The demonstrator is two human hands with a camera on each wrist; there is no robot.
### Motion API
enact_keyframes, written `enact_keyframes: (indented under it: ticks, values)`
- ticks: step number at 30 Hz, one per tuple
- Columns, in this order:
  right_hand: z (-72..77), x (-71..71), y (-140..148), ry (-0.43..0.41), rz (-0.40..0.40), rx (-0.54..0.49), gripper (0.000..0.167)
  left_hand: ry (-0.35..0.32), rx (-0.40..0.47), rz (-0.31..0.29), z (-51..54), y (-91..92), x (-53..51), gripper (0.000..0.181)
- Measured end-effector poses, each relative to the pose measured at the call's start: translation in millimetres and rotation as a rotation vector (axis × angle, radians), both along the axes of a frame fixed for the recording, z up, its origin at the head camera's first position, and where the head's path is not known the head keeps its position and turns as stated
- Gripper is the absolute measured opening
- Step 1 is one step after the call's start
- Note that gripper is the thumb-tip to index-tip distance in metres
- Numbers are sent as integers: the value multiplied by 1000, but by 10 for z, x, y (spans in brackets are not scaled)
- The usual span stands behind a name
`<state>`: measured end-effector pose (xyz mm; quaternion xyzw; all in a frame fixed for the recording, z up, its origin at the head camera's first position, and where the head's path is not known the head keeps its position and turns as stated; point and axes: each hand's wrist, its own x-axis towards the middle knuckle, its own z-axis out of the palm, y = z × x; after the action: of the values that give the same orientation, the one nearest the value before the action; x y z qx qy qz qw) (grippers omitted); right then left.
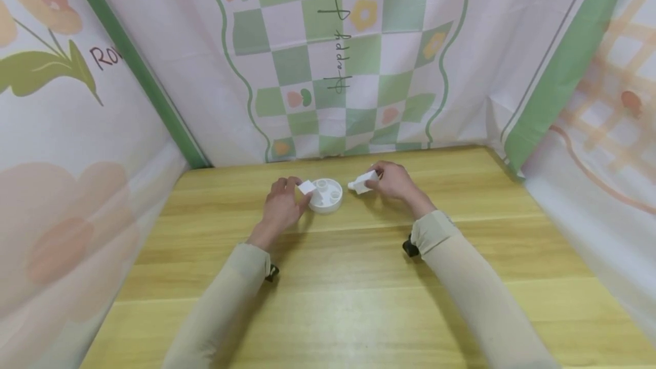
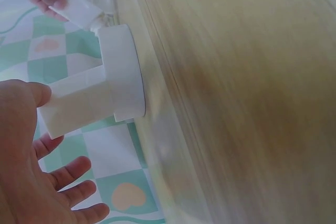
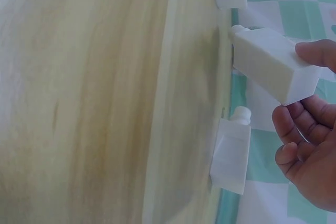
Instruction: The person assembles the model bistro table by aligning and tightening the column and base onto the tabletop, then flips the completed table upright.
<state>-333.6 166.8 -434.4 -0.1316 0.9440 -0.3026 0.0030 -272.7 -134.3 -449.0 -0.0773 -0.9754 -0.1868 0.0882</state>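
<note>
Holding bottle [image 1: 366, 181] apart from tray rim [image 1: 329, 208]

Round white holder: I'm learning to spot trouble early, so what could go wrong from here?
The tilted bottle in the right hand might knock against the round white holder. The left hand holds the white block only near its upper end, so a nudge could tilt it.

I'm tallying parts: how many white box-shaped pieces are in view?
3: one white box-shaped piece in the left hand, at the round white holder; a second in the right hand; a third on the wood-grained table near that hand. More may be hidden.
</note>
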Motion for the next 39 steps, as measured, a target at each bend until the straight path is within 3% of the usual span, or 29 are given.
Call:
enact_keyframes:
  ticks: [21, 39]
  values:
    - [192, 109, -121, 25, 14, -41, 39, 10, 10, -14, 3, -9, 7, 52]
    - [248, 139, -302, 37, 68, -24, 36, 28, 2, -29, -11, -14, 5, 54]
